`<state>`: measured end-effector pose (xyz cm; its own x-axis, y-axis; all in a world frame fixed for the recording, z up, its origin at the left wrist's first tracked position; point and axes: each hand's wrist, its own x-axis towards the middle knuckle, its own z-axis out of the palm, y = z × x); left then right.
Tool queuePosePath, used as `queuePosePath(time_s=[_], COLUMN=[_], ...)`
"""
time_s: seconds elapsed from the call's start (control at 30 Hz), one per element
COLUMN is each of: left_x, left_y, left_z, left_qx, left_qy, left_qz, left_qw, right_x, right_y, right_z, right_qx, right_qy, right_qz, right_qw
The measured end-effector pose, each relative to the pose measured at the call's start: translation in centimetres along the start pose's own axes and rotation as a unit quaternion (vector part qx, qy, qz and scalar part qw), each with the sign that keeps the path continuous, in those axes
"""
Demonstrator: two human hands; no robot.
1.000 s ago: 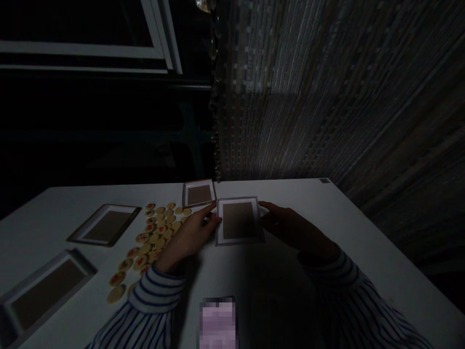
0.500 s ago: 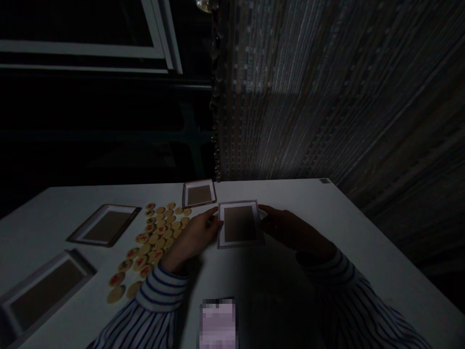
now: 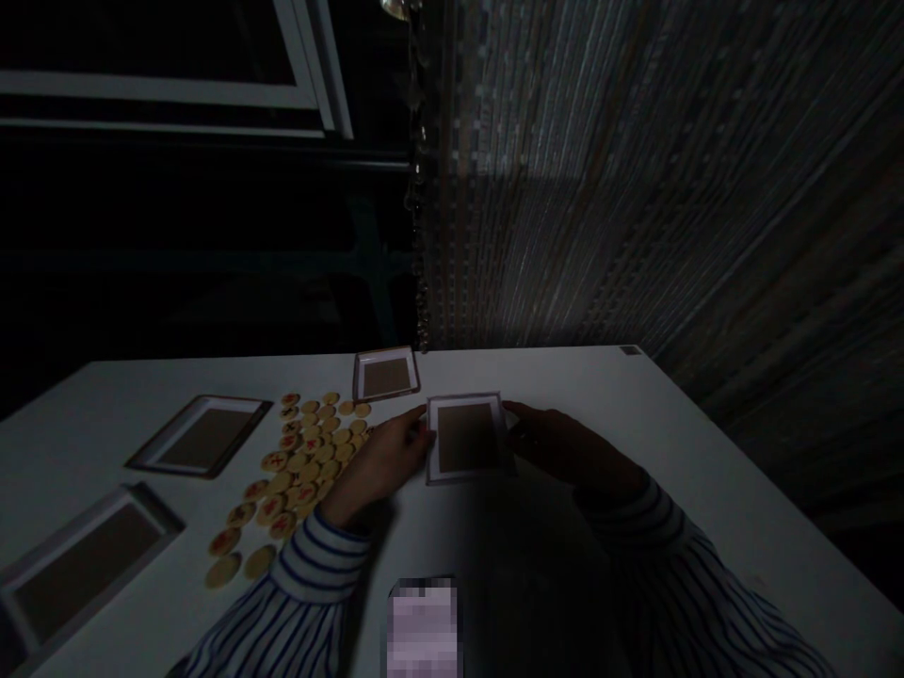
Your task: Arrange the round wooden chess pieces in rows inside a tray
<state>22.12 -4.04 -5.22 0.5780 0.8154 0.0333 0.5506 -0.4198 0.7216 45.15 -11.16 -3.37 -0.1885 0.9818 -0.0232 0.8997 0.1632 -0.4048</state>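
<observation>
A shallow open box (image 3: pixel 469 439) with pale walls and a brown-grey floor sits on the white table in front of me. My left hand (image 3: pixel 385 457) grips its left side, thumb at the near part of the wall and fingers along the edge. From the other side, my right hand (image 3: pixel 561 443) holds the right wall; its fingers lie in deep shadow. Beside my left hand spreads a loose group of round wooden Chinese chess pieces (image 3: pixel 303 466), some showing red or black characters, others plain side up. My left forearm partly covers that group.
Another shallow box (image 3: pixel 385 375) stands at the table's back edge. Two more, a brown-rimmed tray (image 3: pixel 201 435) and a pale-walled tray (image 3: pixel 91 570), lie at the left. A phone (image 3: pixel 424 626) with a blurred screen is at the front. A bead-string curtain (image 3: pixel 537 188) hangs behind the table (image 3: pixel 692 452).
Both hands keep their hold on the shallow box, which has shifted very slightly right and nearer in view. The chess pieces and other trays look unmoved on the table.
</observation>
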Motion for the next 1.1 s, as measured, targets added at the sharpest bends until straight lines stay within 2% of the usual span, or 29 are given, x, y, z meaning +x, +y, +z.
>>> queuePosePath(time_s=[0.47, 1.1], left_x=[0.2, 0.3], left_y=[-0.1, -0.3], left_z=[0.4, 1.0], left_qx=[0.014, 0.0], left_qy=[-0.009, -0.007], left_qz=[0.022, -0.013], left_qw=[1.0, 1.0], right_x=[0.1, 0.4], right_y=[0.4, 0.7], right_z=[0.4, 1.2], right_qx=[-0.02, -0.051], right_qy=[-0.01, -0.028], right_qz=[0.009, 0.029], right_qw=[1.0, 0.998])
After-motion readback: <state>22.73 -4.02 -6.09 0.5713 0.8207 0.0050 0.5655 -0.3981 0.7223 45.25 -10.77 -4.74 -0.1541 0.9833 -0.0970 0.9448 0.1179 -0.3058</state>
